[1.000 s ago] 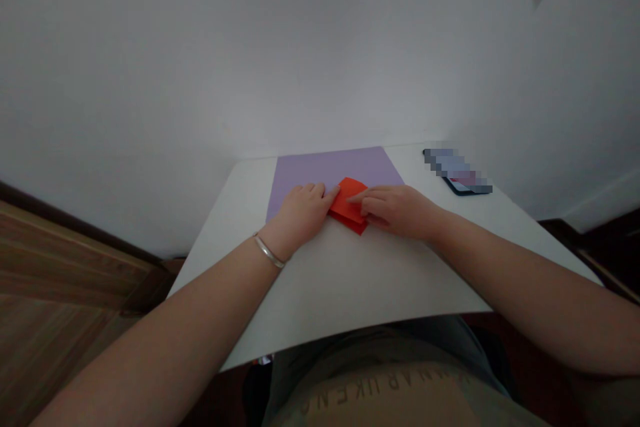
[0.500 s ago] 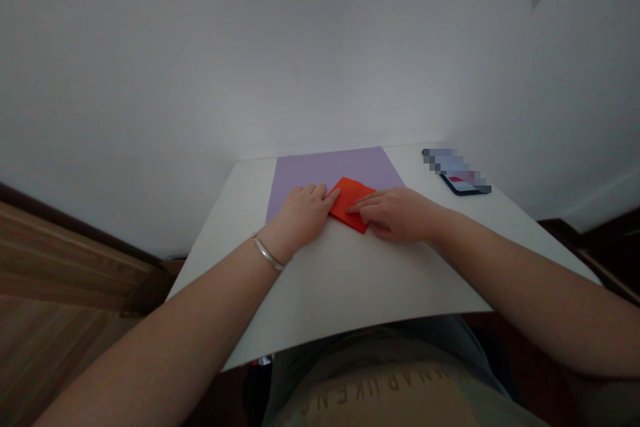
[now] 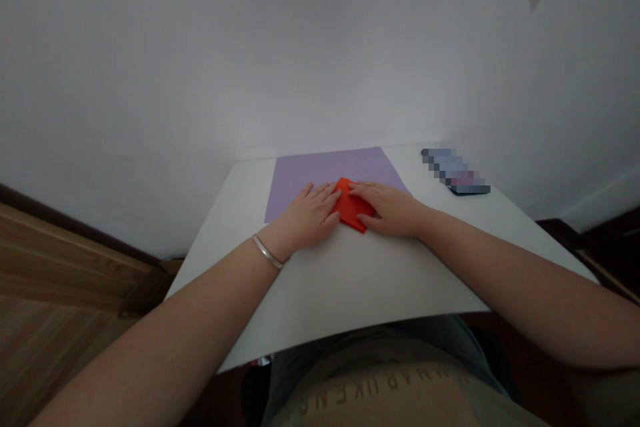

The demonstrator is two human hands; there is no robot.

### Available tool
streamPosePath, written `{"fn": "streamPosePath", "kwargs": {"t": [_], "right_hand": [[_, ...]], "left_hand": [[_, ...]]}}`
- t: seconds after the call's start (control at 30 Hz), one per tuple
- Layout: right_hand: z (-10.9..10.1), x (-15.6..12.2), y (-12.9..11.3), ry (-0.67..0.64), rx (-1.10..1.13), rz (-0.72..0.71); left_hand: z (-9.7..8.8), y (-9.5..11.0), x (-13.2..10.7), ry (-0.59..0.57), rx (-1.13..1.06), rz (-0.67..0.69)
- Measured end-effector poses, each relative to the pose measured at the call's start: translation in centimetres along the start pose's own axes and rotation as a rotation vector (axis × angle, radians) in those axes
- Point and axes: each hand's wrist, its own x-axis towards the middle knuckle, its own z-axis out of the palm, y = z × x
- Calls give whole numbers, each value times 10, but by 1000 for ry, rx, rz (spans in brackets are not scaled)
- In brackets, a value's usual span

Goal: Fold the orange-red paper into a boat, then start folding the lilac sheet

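Note:
A folded piece of orange-red paper (image 3: 350, 209) lies at the front edge of a purple sheet (image 3: 325, 167), partly on the white tabletop. My left hand (image 3: 313, 217) rests flat over its left side, fingers stretched out and covering that edge. From the other side, my right hand (image 3: 393, 208) touches it with the fingers extended near the top and the thumb apart at the lower right. Both hands are open, pressing on the paper rather than gripping it. The paper's left and right ends are hidden beneath the fingers.
A phone (image 3: 455, 173), partly pixelated, lies at the back right of the white table (image 3: 350, 287). Behind the table stands a pale wall (image 3: 310, 47). Wooden furniture (image 3: 65, 267) is low at the left.
My left hand has spread further over the paper's left side, its thumb now at the lower edge. My right hand's fingers have shifted up towards the top, the thumb spreading away below.

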Motion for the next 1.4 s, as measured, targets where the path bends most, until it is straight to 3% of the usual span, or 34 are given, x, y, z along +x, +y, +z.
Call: {"fn": "streamPosePath", "kwargs": {"t": [0.37, 0.7, 1.0, 1.2, 1.4], "right_hand": [[8, 14, 0, 32, -6, 64], [1, 11, -16, 109, -115, 125], [0, 5, -5, 125, -261, 244], [3, 10, -1, 163, -140, 301], [2, 12, -2, 274, 287, 452]], "left_hand": [[5, 3, 9, 201, -37, -19], [6, 1, 12, 160, 24, -27], [13, -1, 15, 81, 5, -88], [14, 0, 16, 83, -27, -103], [14, 2, 15, 113, -87, -143]]}}
